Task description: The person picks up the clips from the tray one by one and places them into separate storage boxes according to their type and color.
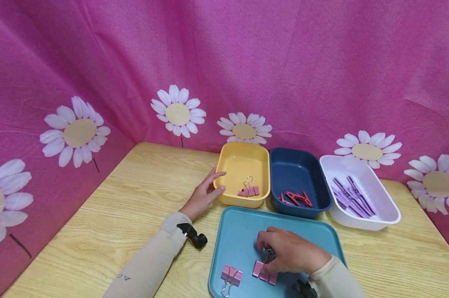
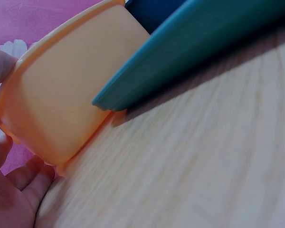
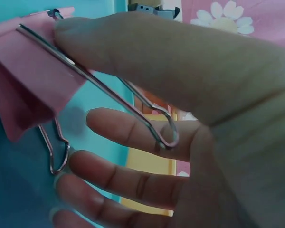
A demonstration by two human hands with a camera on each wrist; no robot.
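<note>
My left hand (image 1: 203, 194) grips the near left corner of the yellow bin (image 1: 243, 163), thumb at the rim and fingers along its side. In the left wrist view, the thumb lies over the bin's edge, with other fingers lower down. On the teal tray (image 1: 235, 223), my right hand (image 1: 291, 250) is over a pink binder clip (image 3: 42, 66) with metal wire handles. Its thumb touches the clip's body; the other fingers are spread apart, a little bent, near the lower handle. Left of it on the tray lies another pink binder clip (image 1: 232, 275).
Inside the yellow bin are pink binder clips (image 1: 249, 191). The navy bin (image 1: 297, 165) beside it contains red clothespin-like clips (image 1: 300, 198). Rightmost, a white bin (image 1: 386, 207) holds several slim purple clips (image 1: 353, 196). A pink flowered cloth (image 1: 302, 62) hangs behind the wooden table (image 1: 109, 198).
</note>
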